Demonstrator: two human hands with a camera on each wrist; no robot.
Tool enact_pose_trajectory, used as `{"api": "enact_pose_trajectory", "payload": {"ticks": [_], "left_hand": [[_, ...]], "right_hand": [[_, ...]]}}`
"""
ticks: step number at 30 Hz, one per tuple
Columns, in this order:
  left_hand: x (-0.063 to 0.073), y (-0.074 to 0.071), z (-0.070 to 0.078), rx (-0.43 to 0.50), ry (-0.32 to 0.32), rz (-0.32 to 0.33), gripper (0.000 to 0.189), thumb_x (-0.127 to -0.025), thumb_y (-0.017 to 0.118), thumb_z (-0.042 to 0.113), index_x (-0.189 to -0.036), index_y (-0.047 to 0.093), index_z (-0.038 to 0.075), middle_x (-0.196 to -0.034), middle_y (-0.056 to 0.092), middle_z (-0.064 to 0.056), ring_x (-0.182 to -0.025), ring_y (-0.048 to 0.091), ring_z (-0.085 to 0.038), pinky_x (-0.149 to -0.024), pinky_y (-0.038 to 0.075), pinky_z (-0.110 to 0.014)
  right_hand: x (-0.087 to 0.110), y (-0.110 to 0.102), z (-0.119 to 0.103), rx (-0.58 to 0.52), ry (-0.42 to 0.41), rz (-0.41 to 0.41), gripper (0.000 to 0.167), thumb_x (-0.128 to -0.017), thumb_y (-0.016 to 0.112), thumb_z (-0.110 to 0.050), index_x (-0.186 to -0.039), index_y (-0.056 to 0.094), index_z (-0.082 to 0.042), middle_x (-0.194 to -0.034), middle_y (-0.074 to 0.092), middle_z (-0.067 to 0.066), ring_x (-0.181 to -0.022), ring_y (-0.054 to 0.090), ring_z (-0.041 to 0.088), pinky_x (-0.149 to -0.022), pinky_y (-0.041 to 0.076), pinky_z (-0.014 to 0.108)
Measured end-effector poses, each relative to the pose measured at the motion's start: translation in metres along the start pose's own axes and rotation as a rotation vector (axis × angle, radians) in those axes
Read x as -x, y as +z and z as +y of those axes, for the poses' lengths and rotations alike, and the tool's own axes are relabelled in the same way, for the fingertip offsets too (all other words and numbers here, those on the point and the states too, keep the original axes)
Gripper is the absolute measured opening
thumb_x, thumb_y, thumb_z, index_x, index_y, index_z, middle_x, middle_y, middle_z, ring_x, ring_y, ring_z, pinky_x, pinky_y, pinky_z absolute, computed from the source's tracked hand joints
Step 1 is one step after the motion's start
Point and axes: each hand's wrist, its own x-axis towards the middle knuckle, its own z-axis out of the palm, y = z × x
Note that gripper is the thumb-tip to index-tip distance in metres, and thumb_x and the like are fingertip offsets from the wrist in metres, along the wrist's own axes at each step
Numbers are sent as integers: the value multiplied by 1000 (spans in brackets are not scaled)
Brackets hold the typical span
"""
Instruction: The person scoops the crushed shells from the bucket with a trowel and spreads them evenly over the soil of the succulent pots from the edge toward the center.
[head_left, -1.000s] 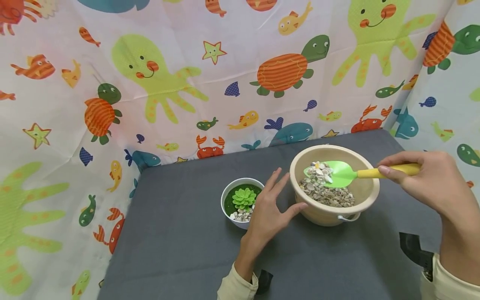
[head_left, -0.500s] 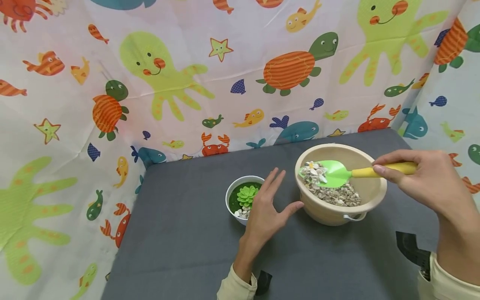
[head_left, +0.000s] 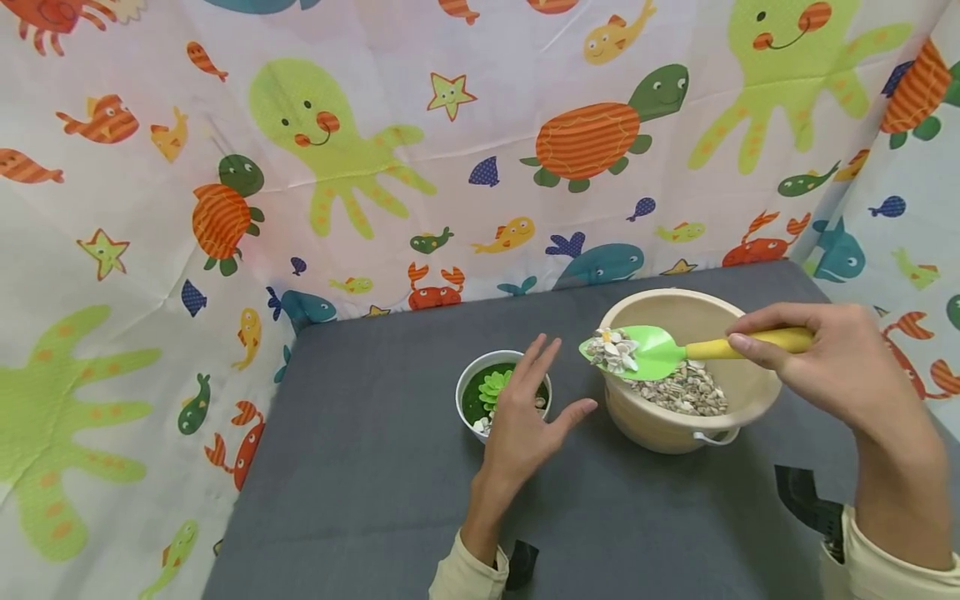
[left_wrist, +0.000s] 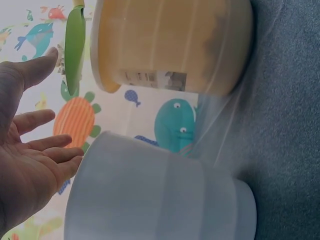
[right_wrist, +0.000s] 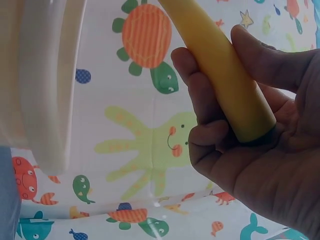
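My right hand (head_left: 847,358) grips the yellow handle of a green toy trowel (head_left: 658,353); in the right wrist view the fingers curl round that handle (right_wrist: 227,75). A heap of small shells (head_left: 613,350) lies on the blade, which reaches over the left rim of a cream bucket (head_left: 660,433). More shells (head_left: 686,390) lie inside the bucket. My left hand (head_left: 521,421), fingers spread and holding nothing, hovers by a white pot (head_left: 467,375). In the pot are a green succulent (head_left: 493,388), a green surface and some pale shells; the hand partly hides them.
Both containers stand on a grey cloth-covered table (head_left: 375,467), the pot left of the bucket with a narrow gap between. A white curtain (head_left: 420,150) printed with sea animals hangs behind and at the sides. The bucket's small handle (head_left: 716,437) faces the front.
The loaded trowel has moved left, from above the bucket's inside to past its left rim, towards the pot. The left hand keeps its spread pose, now covering more of the pot. The view has shifted slightly.
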Motion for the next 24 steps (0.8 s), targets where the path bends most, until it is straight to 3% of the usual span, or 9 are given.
{"api": "enact_pose_trajectory", "payload": {"ticks": [2, 9, 14, 20, 24], "left_hand": [[0, -1, -1, 3, -5, 4, 81, -86, 87, 38, -156, 50, 19, -166, 44, -6, -153, 46, -28, -120, 45, -53], [0, -8, -3, -10, -25, 17, 80, -86, 87, 37, -156, 52, 17, -166, 44, -8, -153, 46, -29, -120, 44, -54], [1, -14, -5, -13, -30, 23, 80, -86, 87, 38, -155, 52, 16, -166, 44, -8, -153, 45, -31, -121, 43, -56], [4, -18, -9, -1, -66, 15, 79, -86, 86, 37, -155, 53, 16, -167, 43, -7, -155, 43, -30, -122, 41, -56], [7, -22, -13, -7, -77, 26, 78, -87, 86, 37, -155, 53, 17, -167, 43, -8, -154, 44, -31, -120, 43, -57]], "right_hand": [[0, 1, -1, -8, 2, -7, 9, -86, 84, -7, -95, 82, -3, -69, 62, -21, -61, 47, 1, -51, 36, 23], [1, 8, -10, -5, 7, -35, 10, -88, 83, -7, -98, 82, -2, -81, 72, 14, -63, 47, 3, -51, 37, 23], [0, 12, -12, -5, -7, -39, 9, -88, 83, -8, -97, 82, -5, -80, 72, 10, -61, 47, 4, -52, 36, 25], [0, 19, -11, -55, -4, -72, 10, -88, 83, -8, -99, 82, -6, -74, 65, -16, -65, 50, 4, -55, 38, 23], [-2, 25, -13, -61, -22, -89, 11, -88, 83, -8, -98, 82, -5, -76, 69, -4, -64, 51, 6, -55, 40, 22]]}}
